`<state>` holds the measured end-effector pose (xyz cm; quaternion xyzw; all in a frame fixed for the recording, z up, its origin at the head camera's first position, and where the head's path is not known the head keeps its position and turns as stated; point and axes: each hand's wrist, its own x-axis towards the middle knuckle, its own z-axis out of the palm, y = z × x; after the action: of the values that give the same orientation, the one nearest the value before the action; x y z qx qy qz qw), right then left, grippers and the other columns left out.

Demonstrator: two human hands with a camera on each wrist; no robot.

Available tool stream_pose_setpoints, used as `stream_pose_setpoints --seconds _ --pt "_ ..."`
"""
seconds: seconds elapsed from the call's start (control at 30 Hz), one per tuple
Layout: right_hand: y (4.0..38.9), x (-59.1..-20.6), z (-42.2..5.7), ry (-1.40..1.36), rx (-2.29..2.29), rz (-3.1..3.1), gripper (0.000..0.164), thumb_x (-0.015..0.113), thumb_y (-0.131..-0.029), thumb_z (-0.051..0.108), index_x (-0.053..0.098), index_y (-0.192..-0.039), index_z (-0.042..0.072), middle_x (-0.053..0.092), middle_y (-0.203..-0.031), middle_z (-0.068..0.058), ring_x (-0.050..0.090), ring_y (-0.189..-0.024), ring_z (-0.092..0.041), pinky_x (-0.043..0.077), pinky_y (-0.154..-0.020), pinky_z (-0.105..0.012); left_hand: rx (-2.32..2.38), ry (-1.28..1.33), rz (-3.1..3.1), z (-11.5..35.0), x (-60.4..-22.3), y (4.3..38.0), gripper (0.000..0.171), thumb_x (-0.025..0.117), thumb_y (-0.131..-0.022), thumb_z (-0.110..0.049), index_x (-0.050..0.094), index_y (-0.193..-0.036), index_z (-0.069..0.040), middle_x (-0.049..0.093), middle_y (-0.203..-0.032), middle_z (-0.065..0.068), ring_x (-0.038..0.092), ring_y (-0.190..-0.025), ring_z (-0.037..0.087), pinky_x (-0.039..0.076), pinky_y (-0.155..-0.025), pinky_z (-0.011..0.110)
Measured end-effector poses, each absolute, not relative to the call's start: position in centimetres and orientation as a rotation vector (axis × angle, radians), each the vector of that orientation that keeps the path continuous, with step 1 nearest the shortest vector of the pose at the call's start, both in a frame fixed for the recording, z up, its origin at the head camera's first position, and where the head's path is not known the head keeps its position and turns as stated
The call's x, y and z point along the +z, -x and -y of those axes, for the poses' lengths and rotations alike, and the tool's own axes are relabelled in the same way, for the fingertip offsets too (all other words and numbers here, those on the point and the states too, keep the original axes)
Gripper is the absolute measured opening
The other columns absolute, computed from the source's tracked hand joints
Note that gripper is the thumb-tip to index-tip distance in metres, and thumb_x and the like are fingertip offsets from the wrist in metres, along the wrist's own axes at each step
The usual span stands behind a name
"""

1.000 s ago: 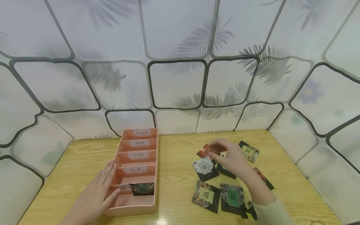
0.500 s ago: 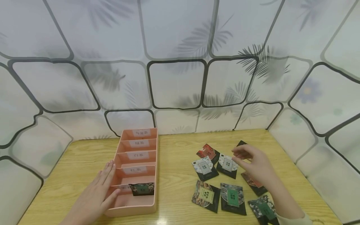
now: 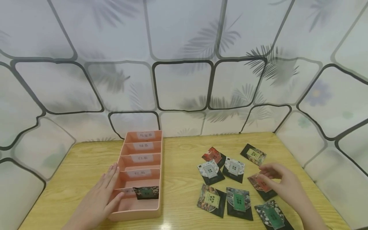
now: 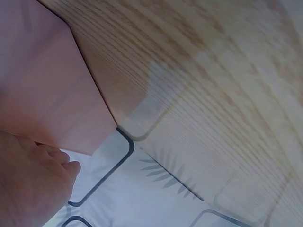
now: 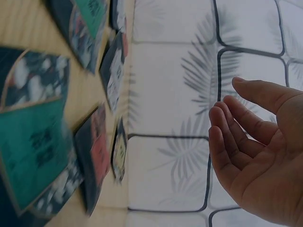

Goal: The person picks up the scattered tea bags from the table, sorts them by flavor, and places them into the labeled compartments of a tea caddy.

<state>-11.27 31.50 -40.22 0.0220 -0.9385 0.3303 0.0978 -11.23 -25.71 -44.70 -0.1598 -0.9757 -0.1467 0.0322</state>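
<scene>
My left hand (image 3: 95,196) rests along the left side of a pink divided box (image 3: 135,216), its fingers straight and its thumb over the rim. The left wrist view shows that hand (image 4: 35,182) against the pink wall. One dark tea packet (image 3: 147,193) leans in the front compartment. My right hand (image 3: 283,185) hovers with loosely bent fingers above a red-labelled tea packet (image 3: 258,186), partly covering it in the head view. From the right wrist, the hand (image 5: 265,151) has nothing between thumb and fingers, and the red-labelled packet (image 5: 97,158) lies on the table apart from it.
Several more tea packets lie right of the box: two white-labelled ones (image 3: 210,172), a red one (image 3: 214,156), yellow-labelled ones (image 3: 212,201) and green-labelled ones (image 3: 239,203). Handwritten labels (image 3: 142,158) mark the dividers. A patterned curtain (image 3: 181,86) stands behind the wooden table (image 3: 181,166).
My right hand has moved rightward and nearer to me, from over the red and white packets to the red-labelled one, uncovering several packets. The left hand stays at the box.
</scene>
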Motion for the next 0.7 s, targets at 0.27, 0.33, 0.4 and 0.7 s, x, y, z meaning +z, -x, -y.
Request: stream_pose_setpoints --seconds 0.27,0.33,0.4,0.7 --pt "9.9 -41.6 -34.6 0.106 0.924 2.875 0.033 0.079 -0.097 0.017 0.071 -0.122 -0.003 0.078 -0.106 -0.011 0.059 -0.079 0.014 0.058 -0.071 -0.019 -0.443 0.483 3.011 25.6 -44.5 11.2 0.084 0.056 -0.108 -0.052 0.028 -0.167 0.0 0.025 -0.175 0.022 0.03 -0.16 0.042 -0.02 -0.109 -0.004" --pt "9.6 -42.0 -35.2 0.127 0.918 2.877 0.032 0.079 -0.097 0.015 0.071 -0.122 -0.003 0.078 -0.105 -0.011 0.058 -0.078 0.014 0.057 -0.069 -0.019 -0.444 0.485 3.009 25.6 -44.5 11.3 0.084 0.057 -0.108 -0.052 0.028 -0.167 0.0 0.026 -0.175 0.022 0.031 -0.159 0.043 -0.02 -0.109 -0.004" --pt "9.3 -42.5 -35.6 0.144 0.908 2.875 0.031 0.08 -0.096 0.015 0.072 -0.121 -0.004 0.078 -0.104 -0.011 0.057 -0.077 0.015 0.057 -0.068 -0.019 -0.444 0.485 3.007 25.6 -44.5 11.3 0.084 0.057 -0.108 -0.052 0.028 -0.167 0.0 0.026 -0.175 0.022 0.032 -0.159 0.044 -0.02 -0.109 -0.004" --pt "8.5 -44.0 -37.3 0.251 0.959 3.012 0.041 0.077 -0.1 0.025 0.069 -0.125 -0.006 0.078 -0.105 -0.009 0.063 -0.079 0.005 0.057 -0.069 -0.02 -0.444 0.49 2.992 25.7 -44.7 11.3 0.084 0.055 -0.108 -0.051 0.026 -0.168 -0.001 0.026 -0.175 0.023 0.031 -0.159 0.044 -0.019 -0.11 -0.004"
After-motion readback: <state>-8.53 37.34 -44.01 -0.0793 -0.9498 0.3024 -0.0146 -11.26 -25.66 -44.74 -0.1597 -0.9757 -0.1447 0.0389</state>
